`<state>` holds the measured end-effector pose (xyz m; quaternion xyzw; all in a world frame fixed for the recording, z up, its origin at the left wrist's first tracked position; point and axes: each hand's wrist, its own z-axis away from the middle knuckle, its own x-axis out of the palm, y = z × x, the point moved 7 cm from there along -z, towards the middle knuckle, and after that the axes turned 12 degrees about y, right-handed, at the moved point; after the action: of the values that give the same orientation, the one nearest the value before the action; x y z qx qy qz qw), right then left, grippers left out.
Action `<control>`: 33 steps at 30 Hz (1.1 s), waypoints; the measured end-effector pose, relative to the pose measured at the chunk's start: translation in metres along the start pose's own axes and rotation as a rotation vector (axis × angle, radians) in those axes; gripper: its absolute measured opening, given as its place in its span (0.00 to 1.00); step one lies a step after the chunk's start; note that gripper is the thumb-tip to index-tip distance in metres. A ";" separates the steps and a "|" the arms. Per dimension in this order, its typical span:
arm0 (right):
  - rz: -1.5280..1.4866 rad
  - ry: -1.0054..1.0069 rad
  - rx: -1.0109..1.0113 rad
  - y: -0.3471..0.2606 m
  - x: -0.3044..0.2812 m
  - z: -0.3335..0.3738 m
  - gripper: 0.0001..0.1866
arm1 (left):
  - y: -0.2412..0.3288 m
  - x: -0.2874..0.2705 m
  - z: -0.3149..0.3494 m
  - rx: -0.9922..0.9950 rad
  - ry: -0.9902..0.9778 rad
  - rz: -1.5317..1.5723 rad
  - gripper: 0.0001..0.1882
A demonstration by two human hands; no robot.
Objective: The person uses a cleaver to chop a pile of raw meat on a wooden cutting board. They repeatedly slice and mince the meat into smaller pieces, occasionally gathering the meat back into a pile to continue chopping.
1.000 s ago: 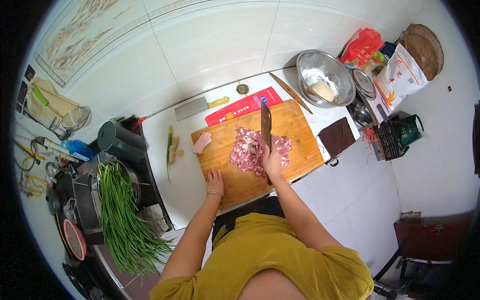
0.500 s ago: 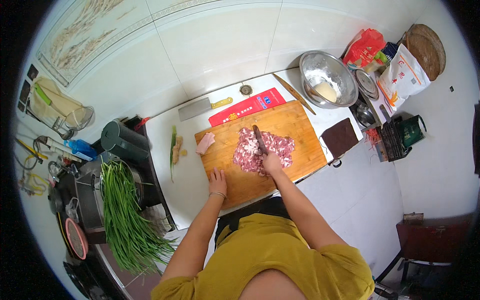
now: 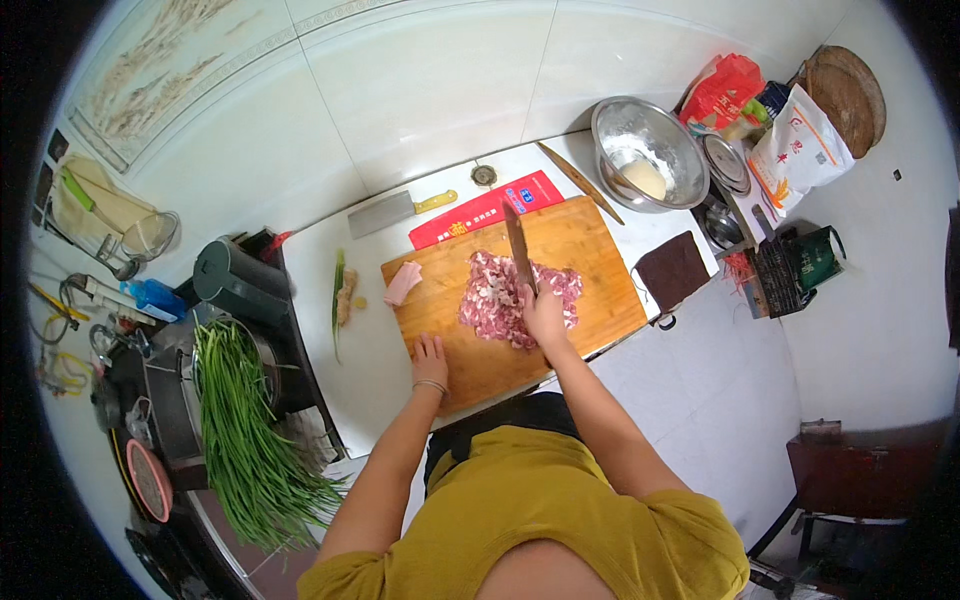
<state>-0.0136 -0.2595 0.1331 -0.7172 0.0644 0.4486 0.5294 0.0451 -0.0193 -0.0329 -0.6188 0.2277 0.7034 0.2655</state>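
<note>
My right hand (image 3: 543, 316) grips a kitchen knife (image 3: 517, 246), its blade pointing away from me and raised over a spread of chopped meat (image 3: 486, 305). The meat, red with white fat bits, lies in the middle of a wooden cutting board (image 3: 607, 275). My left hand (image 3: 430, 362) rests on the board's near left part, fingers stretched out, holding nothing. Beyond it, a pale pink slab of meat (image 3: 403, 284) lies near the board's left edge. The knife's handle is mostly covered by my right hand.
Behind the board lie a cleaver (image 3: 383, 214), a red flat package (image 3: 460, 222) and a wooden stick (image 3: 580, 182). A steel bowl (image 3: 608, 150) holds dough (image 3: 645, 180). Scallion (image 3: 337, 310) and ginger (image 3: 346, 291) lie left of the board; long green chives (image 3: 250, 440) spill over the stove side.
The knife has been lifted, its blade now reaching farther past the meat. My left hand stays on the board. The whole view has shifted slightly.
</note>
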 end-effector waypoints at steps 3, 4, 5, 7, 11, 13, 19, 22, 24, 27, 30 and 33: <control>0.087 0.018 -0.001 0.034 0.032 0.012 0.17 | 0.002 -0.007 0.004 0.013 0.000 0.015 0.28; 0.213 -0.041 -0.013 0.076 0.065 0.010 0.17 | 0.000 0.011 0.001 0.026 0.033 -0.014 0.28; 0.337 -0.103 -0.025 0.073 0.070 0.010 0.16 | -0.002 0.003 -0.002 0.036 0.064 -0.045 0.27; 0.219 -0.108 -0.068 0.061 0.065 -0.005 0.17 | -0.002 -0.009 0.000 0.042 0.063 -0.034 0.27; -0.022 0.070 -0.114 -0.012 0.008 -0.002 0.16 | 0.002 -0.016 0.005 0.028 0.075 0.016 0.27; -0.088 0.168 -0.114 -0.007 0.011 0.017 0.15 | 0.000 -0.014 0.005 0.024 0.081 0.036 0.27; 0.131 -0.116 -0.061 0.014 0.035 -0.001 0.16 | -0.002 -0.002 0.002 0.016 0.013 0.008 0.28; -0.099 0.026 -0.085 -0.027 0.000 0.000 0.16 | -0.004 0.005 0.002 -0.017 0.000 0.035 0.28; -0.057 0.090 -0.066 0.001 0.016 0.014 0.16 | -0.002 0.004 0.001 -0.003 -0.004 0.032 0.28; 0.279 -0.115 -0.035 0.065 0.064 0.019 0.16 | 0.000 -0.010 0.001 0.008 -0.018 0.020 0.29; 0.085 -0.160 -0.083 0.030 0.047 0.004 0.18 | -0.003 0.010 0.000 -0.009 -0.002 0.045 0.32; 0.011 -0.080 0.009 -0.017 0.005 0.010 0.18 | 0.001 -0.012 0.002 0.007 -0.041 0.037 0.30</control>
<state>-0.0065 -0.2417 0.1412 -0.6960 0.0490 0.4795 0.5322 0.0438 -0.0197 -0.0204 -0.5989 0.2360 0.7201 0.2590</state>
